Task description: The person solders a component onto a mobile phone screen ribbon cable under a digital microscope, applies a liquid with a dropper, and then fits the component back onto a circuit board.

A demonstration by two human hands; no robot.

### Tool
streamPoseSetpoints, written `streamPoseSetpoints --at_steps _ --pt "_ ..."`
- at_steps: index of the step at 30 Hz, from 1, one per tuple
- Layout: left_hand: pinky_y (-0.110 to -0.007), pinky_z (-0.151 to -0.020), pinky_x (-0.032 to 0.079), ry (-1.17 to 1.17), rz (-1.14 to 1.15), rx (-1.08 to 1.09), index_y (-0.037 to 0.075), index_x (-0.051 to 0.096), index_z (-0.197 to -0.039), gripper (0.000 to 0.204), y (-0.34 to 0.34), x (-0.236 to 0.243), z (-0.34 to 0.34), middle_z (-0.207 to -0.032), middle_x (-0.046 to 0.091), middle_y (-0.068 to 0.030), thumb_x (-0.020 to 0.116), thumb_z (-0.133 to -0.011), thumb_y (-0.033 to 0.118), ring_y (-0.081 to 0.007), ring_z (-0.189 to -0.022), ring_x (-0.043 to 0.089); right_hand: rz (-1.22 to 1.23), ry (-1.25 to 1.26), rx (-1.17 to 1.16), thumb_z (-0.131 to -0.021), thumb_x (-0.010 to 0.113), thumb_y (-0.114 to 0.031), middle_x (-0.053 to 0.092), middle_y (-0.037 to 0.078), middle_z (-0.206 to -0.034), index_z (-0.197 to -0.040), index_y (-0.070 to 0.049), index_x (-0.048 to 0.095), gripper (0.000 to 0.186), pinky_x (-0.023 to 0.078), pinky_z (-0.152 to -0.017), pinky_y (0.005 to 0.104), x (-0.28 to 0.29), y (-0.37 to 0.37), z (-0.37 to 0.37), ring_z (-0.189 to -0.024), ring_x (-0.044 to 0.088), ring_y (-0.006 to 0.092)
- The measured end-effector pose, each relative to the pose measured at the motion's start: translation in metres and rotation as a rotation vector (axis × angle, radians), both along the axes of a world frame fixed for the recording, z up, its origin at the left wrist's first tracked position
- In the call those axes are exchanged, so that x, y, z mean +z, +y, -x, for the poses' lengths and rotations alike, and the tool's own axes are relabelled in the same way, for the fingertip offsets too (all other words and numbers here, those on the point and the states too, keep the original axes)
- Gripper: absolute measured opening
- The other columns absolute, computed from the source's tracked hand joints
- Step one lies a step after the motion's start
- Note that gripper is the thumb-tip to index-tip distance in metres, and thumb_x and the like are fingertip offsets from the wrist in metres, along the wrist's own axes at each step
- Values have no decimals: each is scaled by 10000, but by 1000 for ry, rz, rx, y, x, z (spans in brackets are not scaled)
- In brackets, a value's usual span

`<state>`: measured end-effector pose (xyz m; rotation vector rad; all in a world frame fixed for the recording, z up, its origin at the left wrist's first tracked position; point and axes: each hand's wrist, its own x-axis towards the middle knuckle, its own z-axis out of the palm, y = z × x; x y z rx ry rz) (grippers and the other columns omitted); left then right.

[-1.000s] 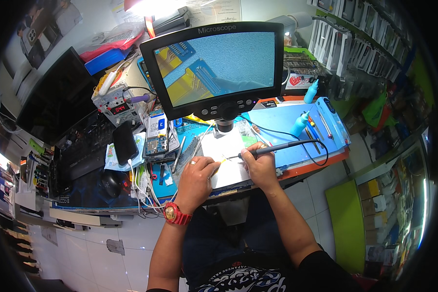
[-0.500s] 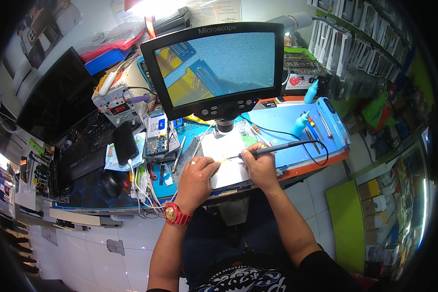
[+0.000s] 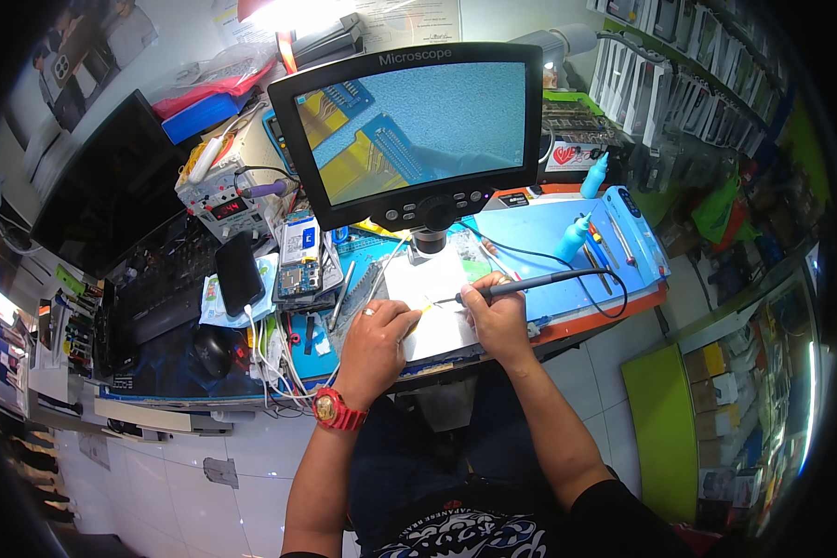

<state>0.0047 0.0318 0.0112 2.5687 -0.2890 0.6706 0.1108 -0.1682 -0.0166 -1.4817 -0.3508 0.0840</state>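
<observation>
We see a slim black pen-shaped tool (image 3: 551, 278), slanting slightly, its thin tip pointing left, a dark cord looping from its right end; near the tip we find a small, narrow yellow strip (image 3: 426, 311) over a white sheet (image 3: 444, 337); contact is too small to tell.

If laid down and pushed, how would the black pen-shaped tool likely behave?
The black pen-shaped tool in the right hand would probably roll, given its slim, rounded shape. Its curving cable looks flexible and may drag its rear end.
</observation>
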Motion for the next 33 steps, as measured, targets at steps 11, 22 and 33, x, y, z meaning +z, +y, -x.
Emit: streamPoseSetpoints --at_steps 11,22,33 --pt "-449 -907 552 6 8 0 28 795 -1109 276 0 0 0 -1061 726 -102 708 -864 -65 -331 -1058 674 0 13 14 -1022 734 -94 649 18 -724 -929 -28 601 175 477 -558 240 1 0 0 -599 578 60" --pt "-443 -911 552 2 7 -5 22 792 -1109 281 0 1 0 -1059 725 -103 701 -860 -71 -330 -1061 673 -14 -19 0 -1026 731 -79 650 21 -723 -930 -34 597 171 471 -541 221 -1 1 -1 -582 580 56" --pt "-446 -924 549 6 8 -4 19 791 -1111 287 0 1 0 -1059 725 -106 696 -858 -76 -331 -1066 672 23 -1 5 -1011 745 -122 659 26 -722 -925 -12 618 189 487 -585 273 0 0 -1 -629 591 77"
